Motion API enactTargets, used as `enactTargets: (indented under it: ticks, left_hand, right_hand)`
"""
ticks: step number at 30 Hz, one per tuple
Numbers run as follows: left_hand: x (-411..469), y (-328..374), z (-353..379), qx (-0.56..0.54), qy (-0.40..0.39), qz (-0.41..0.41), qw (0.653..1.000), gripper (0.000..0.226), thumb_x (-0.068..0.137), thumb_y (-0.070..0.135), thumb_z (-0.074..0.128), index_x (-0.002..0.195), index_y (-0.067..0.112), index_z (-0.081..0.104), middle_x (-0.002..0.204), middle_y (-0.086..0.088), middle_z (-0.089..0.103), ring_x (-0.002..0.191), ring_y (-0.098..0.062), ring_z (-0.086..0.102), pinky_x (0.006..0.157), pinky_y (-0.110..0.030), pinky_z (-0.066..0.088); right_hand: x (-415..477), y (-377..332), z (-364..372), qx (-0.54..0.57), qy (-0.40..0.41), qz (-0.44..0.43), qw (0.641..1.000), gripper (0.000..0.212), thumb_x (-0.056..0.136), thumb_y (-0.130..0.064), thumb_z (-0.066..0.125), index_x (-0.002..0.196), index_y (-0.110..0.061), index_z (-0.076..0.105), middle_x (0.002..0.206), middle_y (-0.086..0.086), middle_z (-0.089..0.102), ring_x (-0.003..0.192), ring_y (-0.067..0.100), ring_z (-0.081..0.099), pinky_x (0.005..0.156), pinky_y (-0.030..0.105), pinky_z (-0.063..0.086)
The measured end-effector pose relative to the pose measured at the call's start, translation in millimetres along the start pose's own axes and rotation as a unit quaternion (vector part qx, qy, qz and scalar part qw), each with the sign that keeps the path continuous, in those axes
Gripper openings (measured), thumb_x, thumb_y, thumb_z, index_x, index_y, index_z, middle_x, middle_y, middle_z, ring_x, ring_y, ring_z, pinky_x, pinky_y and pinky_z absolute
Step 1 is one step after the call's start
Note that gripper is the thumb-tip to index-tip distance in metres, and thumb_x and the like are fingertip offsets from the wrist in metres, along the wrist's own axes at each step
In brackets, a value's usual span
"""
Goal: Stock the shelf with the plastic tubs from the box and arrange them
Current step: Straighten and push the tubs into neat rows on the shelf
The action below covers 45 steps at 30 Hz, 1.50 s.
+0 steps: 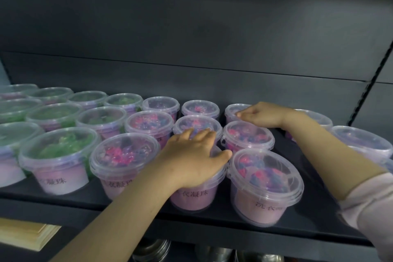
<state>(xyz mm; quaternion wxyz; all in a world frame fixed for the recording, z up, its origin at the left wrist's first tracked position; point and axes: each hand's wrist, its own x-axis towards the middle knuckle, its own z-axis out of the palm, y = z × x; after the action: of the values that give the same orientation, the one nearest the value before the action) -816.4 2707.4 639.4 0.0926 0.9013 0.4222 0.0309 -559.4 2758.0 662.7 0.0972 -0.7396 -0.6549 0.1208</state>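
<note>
While my left hand [191, 155] lies flat with fingers spread on the lid of a front-row tub [193, 195], my right hand [261, 114] reaches further back and sets bent fingertips on a back-row tub [232, 110]. I cannot tell whether it grips the rim or only touches it. Both tubs stand upright on the dark shelf [63, 204], pink and blue beads inside. Between my hands sits another pink tub [247, 136], and one more [263, 178] stands just right of my left thumb. Left of my left hand run rows of green-filled tubs [57, 149]. Beyond my right forearm stand paler tubs [361, 140].
</note>
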Motion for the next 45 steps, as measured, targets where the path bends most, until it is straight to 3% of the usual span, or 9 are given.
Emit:
enactTargets:
  ticks: [15,20,22,25,28,30,32,39,45]
  left_hand:
    - [2,-2,1,-0.001,-0.007,-0.005,1.000,0.073,0.092,0.068,0.013,0.153,0.031,-0.001,0.160,0.014,-0.007,0.147,-0.015,-0.010,0.116,-0.038,-0.002]
    - [6,-3,5,0.016,0.020,0.001,1.000,0.072,0.092,0.068,0.010,0.153,0.031,0.005,0.160,0.014,-0.004,0.140,-0.017,-0.032,0.115,-0.046,-0.017]
    - [6,-1,5,0.021,0.042,0.006,0.999,0.071,0.092,0.066,0.013,0.153,0.030,0.011,0.160,0.014,-0.001,0.140,-0.018,-0.032,0.114,-0.045,-0.019]
    - [1,1,7,0.015,0.150,0.042,0.988,0.061,0.094,0.062,0.022,0.142,0.029,0.038,0.154,0.011,0.027,0.143,-0.023,0.009,0.115,-0.039,0.007]
    - [-11,1,10,-0.013,0.306,0.086,0.948,0.055,0.091,0.059,0.019,0.097,0.023,0.061,0.102,0.009,0.062,0.097,-0.014,0.056,0.080,-0.032,0.047]
    - [-20,1,9,-0.008,0.335,0.095,0.937,0.060,0.093,0.058,0.013,0.079,0.023,0.059,0.074,0.008,0.062,0.068,-0.011,0.059,0.058,-0.031,0.050]
    - [-29,2,8,0.006,0.324,0.095,0.941,0.066,0.094,0.059,0.008,0.076,0.022,0.060,0.065,0.006,0.061,0.058,-0.011,0.058,0.053,-0.032,0.051]
    - [-56,-13,25,0.029,0.293,0.137,0.946,0.030,0.096,0.042,0.038,0.104,0.027,0.063,0.105,0.011,0.065,0.097,-0.015,0.057,0.081,-0.029,0.041]
    - [-58,-13,24,0.013,0.275,0.125,0.953,0.030,0.095,0.042,0.042,0.113,0.028,0.061,0.116,0.011,0.062,0.104,-0.016,0.055,0.085,-0.030,0.042]
  right_hand:
    - [-20,-19,1,-0.029,0.043,-0.053,0.997,0.043,0.095,-0.050,0.046,0.133,-0.032,0.056,0.142,-0.007,0.052,0.130,0.015,0.047,0.105,0.022,0.031]
    - [-67,-20,8,-0.059,0.046,-0.054,0.996,0.037,0.095,-0.052,0.043,0.120,-0.034,0.065,0.126,-0.010,0.063,0.109,0.011,0.058,0.092,0.024,0.039]
    - [-73,-23,11,-0.065,0.033,-0.050,0.996,0.038,0.098,-0.048,0.041,0.125,-0.032,0.062,0.133,-0.009,0.058,0.116,0.012,0.054,0.097,0.025,0.038]
    - [-77,-28,12,-0.059,0.018,-0.041,0.997,0.043,0.097,-0.052,0.038,0.134,-0.036,0.054,0.145,-0.008,0.048,0.132,0.014,0.045,0.110,0.029,0.032]
    - [-95,-27,14,-0.032,0.039,-0.034,0.998,0.048,0.094,-0.059,0.038,0.138,-0.041,0.047,0.147,-0.012,0.043,0.134,0.013,0.043,0.112,0.029,0.030]
    - [-119,-28,15,-0.020,0.079,-0.055,0.995,0.047,0.091,-0.059,0.040,0.132,-0.039,0.054,0.142,-0.016,0.049,0.129,0.009,0.048,0.111,0.031,0.034]
    - [-148,-31,15,-0.009,0.103,-0.081,0.991,0.036,0.093,-0.050,0.047,0.121,-0.035,0.064,0.132,-0.018,0.057,0.121,0.002,0.052,0.108,0.029,0.037]
    - [-211,-35,45,0.009,0.125,-0.106,0.986,0.040,0.085,-0.054,0.054,0.123,-0.043,0.060,0.133,-0.028,0.051,0.123,-0.016,0.039,0.097,-0.004,0.021]
    - [-203,-36,52,0.043,0.129,-0.087,0.987,0.038,0.090,-0.043,0.059,0.128,-0.038,0.059,0.138,-0.021,0.048,0.125,-0.012,0.036,0.097,-0.004,0.019]
